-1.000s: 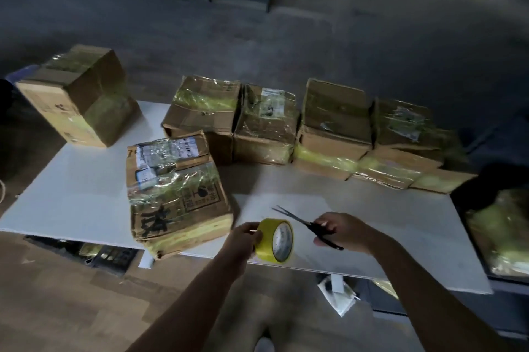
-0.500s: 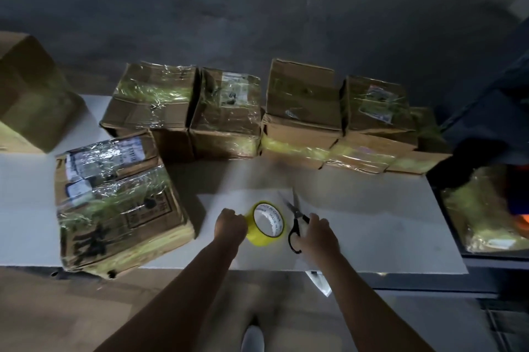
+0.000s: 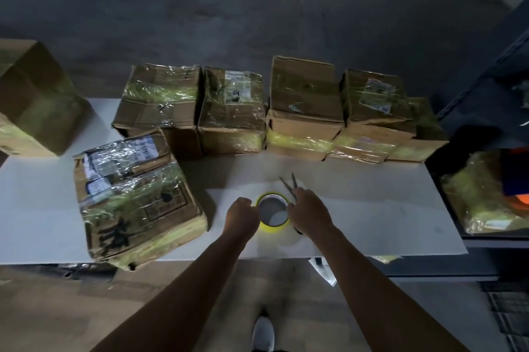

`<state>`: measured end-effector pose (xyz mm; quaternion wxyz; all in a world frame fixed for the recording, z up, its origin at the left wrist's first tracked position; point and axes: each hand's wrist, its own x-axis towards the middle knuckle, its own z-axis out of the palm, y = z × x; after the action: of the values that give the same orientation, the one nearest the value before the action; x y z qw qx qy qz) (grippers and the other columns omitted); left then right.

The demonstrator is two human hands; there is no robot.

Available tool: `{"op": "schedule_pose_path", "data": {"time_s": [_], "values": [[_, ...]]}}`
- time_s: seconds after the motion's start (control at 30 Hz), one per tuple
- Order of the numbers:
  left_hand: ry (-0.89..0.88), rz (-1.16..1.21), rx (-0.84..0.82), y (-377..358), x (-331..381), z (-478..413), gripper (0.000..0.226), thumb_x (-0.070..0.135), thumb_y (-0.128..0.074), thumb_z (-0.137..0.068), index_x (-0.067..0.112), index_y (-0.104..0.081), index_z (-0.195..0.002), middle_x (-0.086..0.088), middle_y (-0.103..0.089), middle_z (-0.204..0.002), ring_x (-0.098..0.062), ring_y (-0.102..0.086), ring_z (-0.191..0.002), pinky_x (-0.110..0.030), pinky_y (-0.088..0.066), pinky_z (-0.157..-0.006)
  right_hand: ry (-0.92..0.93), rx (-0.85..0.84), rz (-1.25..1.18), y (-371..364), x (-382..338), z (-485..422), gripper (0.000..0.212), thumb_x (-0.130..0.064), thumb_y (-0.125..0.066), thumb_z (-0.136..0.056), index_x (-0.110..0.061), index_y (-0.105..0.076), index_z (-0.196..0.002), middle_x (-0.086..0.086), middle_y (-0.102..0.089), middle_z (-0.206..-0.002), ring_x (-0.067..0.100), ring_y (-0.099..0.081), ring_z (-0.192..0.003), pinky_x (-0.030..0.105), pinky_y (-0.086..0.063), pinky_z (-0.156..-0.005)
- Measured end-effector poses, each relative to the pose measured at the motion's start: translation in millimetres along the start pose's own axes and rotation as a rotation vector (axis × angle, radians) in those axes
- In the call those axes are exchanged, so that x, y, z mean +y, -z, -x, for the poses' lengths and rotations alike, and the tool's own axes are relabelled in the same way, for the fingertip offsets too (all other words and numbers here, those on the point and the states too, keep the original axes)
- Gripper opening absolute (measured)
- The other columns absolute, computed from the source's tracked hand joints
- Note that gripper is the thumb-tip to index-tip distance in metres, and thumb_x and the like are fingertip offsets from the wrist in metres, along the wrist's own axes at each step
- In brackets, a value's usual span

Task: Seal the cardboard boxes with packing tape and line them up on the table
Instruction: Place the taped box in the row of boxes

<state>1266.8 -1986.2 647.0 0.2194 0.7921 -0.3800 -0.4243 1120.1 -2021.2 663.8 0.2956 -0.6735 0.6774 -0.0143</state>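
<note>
Gripping the left rim of a yellow roll of packing tape (image 3: pixel 273 229), the left hand (image 3: pixel 242 212) is curled into a fist at the roll's 9 o'clock. The roll lies flat on the white tabletop (image 3: pixel 372 222), close to its near edge, with its hollow core facing up. At the roll's 3 o'clock the right hand (image 3: pixel 307 212) is closed round the handles of dark metal scissors (image 3: pixel 289 184), whose slightly parted blades point to 12 o'clock.

At 9 o'clock from the hands lies a large brown cardboard box wrapped in shiny tape with black printed characters (image 3: pixel 134 197). It is shut, its contents hidden, and its near corner overhangs the table's near edge. Bare tabletop runs from the hands toward 3 o'clock, as far as the right edge.

Beyond that edge a dark open bin (image 3: pixel 446 208) holds a yellowish plastic-wrapped bundle (image 3: pixel 481 202).

From 11 to 1 o'clock a row of closed, taped brown cardboard boxes (image 3: pixel 233 111) stands side by side, touching, along the table's far edge. A strip of free surface separates it from the hands.

At 10 o'clock, well apart, another closed brown carton (image 3: pixel 34 96) sits tilted at the table's left end.
</note>
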Motion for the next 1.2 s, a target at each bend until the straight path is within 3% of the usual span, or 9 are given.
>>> {"op": "schedule_pose_path", "data": {"time_s": [0.13,0.3,0.5,0.6,0.7,0.83,0.93,1.07,1.2], "values": [[-0.269,-0.109,0.033,28.6,-5.1,17.6,0.024,0.007,-0.046,-0.089,0.002,-0.068,-0.098,-0.015,-0.069,-0.103,-0.029,-0.062,-0.098,-0.034,-0.048,-0.084,0.095,0.058,-0.062,-4.3,-41.2,8.8,0.041,-0.010,-0.049,-0.089,-0.008,-0.055,-0.129,0.015,-0.057,-0.130,0.029,-0.050,-0.123,0.036,-0.039,-0.104],[-0.561,-0.154,0.239,93.6,-29.3,45.8,0.018,0.004,-0.052,-0.087,0.010,-0.068,-0.093,-0.006,-0.067,-0.095,-0.022,-0.062,-0.086,-0.025,-0.042,-0.070,0.217,0.100,-0.089,-22.7,-105.2,26.5,0.027,-0.018,-0.050,-0.092,-0.006,-0.062,-0.113,0.014,-0.064,-0.113,0.029,-0.059,-0.107,0.034,-0.047,-0.088],[-0.949,-0.448,0.317,177.7,-80.3,51.9,0.009,0.014,-0.053,-0.079,0.013,-0.062,-0.082,-0.004,-0.059,-0.080,-0.026,-0.056,-0.078,-0.031,-0.045,-0.056,0.215,0.103,-0.114,-52.7,-166.9,42.5,0.026,-0.024,-0.045,-0.097,-0.005,-0.062,-0.099,0.017,-0.063,-0.103,0.034,-0.057,-0.099,0.035,-0.042,-0.076],[-0.976,-0.568,0.246,199.9,-108.8,41.7,0.019,0.028,-0.051,-0.080,0.015,-0.064,-0.086,-0.005,-0.061,-0.088,-0.028,-0.057,-0.085,-0.038,-0.051,-0.061,0.225,0.098,-0.105,-68.1,-178.9,49.2,0.028,-0.027,-0.045,-0.098,-0.003,-0.060,-0.097,0.019,-0.063,-0.099,0.035,-0.057,-0.095,0.032,-0.034,-0.068],[-1.002,-0.653,0.228,206.7,-121.2,33.8,0.017,0.025,-0.070,-0.073,0.016,-0.065,-0.087,-0.004,-0.061,-0.088,-0.029,-0.059,-0.082,-0.040,-0.053,-0.061,0.189,0.135,-0.118,-75.6,-185.1,55.6,0.028,-0.027,-0.047,-0.097,-0.002,-0.059,-0.100,0.020,-0.062,-0.098,0.037,-0.058,-0.093,0.031,-0.033,-0.066],[-0.980,-0.757,0.255,201.2,-117.0,30.9,0.036,0.015,-0.086,-0.056,0.015,-0.067,-0.087,-0.006,-0.060,-0.084,-0.028,-0.060,-0.074,-0.035,-0.050,-0.057,0.068,0.154,-0.074,-84.6,-189.5,64.4,0.043,-0.045,-0.048,-0.094,-0.009,-0.055,-0.118,0.018,-0.060,-0.107,0.038,-0.058,-0.101,0.039,-0.048,-0.079],[-0.919,-0.798,0.247,196.4,-115.5,29.5,0.046,0.015,-0.090,-0.049,0.014,-0.067,-0.089,-0.008,-0.061,-0.086,-0.029,-0.061,-0.074,-0.037,-0.052,-0.057,-0.081,0.152,-0.061,-91.6,-187.9,75.0,0.061,-0.060,-0.048,-0.088,-0.013,-0.048,-0.126,0.017,-0.060,-0.111,0.036,-0.059,-0.104,0.041,-0.050,-0.084],[-0.894,-0.721,0.168,195.8,-120.1,31.0,0.059,0.024,-0.093,-0.046,0.015,-0.065,-0.097,-0.008,-0.060,-0.092,-0.028,-0.060,-0.082,-0.040,-0.053,-0.063,-0.184,0.096,-0.360,-98.2,-194.2,80.1,0.071,-0.061,-0.061,-0.078,-0.010,-0.042,-0.124,0.014,-0.066,-0.105,0.035,-0.066,-0.093,0.048,-0.055,-0.080],[-0.906,-0.598,0.121,194.6,-122.0,42.3,0.052,0.029,-0.082,-0.061,0.013,-0.063,-0.108,-0.010,-0.059,-0.103,-0.029,-0.057,-0.093,-0.037,-0.048,-0.074,-0.153,0.102,-0.457,-92.7,-197.4,71.4,0.068,-0.052,-0.069,-0.070,-0.010,-0.047,-0.119,0.011,-0.067,-0.100,0.033,-0.067,-0.088,0.049,-0.056,-0.077]]}}
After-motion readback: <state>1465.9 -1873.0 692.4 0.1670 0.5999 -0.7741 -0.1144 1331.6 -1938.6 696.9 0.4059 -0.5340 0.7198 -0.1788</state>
